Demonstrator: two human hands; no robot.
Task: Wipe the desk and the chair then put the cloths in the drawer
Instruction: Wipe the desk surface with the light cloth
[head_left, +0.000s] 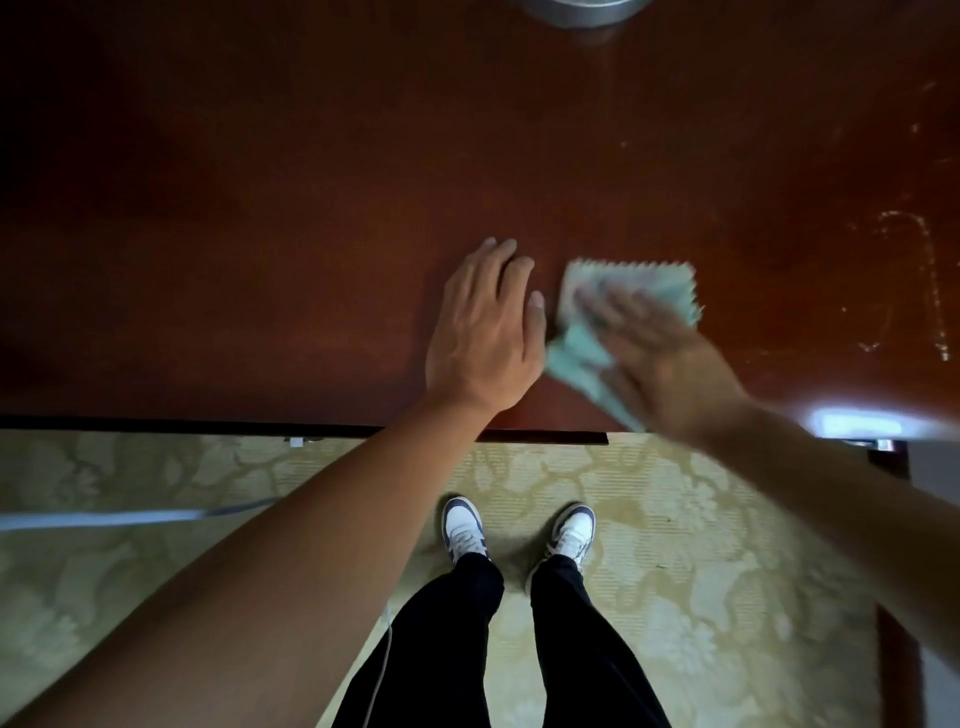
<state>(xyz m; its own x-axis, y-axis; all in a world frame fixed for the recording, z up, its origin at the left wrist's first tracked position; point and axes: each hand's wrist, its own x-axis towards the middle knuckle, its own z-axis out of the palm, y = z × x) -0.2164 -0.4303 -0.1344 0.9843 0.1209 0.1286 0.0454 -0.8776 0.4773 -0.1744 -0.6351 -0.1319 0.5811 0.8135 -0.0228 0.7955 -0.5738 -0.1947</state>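
Wiping was under way on the desk (260, 208), near its front edge. Left hand (483, 332) lay flat on the wood, fingers straight and together, holding nothing, just beside the cloth (631, 286). Right hand (660, 358) pressed the pale green cloth down; motion blur hid the fingers, looked flat rather than curled, but not certain. Cloth's near corner reached almost to the desk edge. Risks: a stroke toward the body could drag the cloth off the edge onto the carpet (701, 545); it could bunch under the palm and skip the pale scratchy marks (914, 280) far right; a long push away could hit the metal thing (582, 10) at the top.
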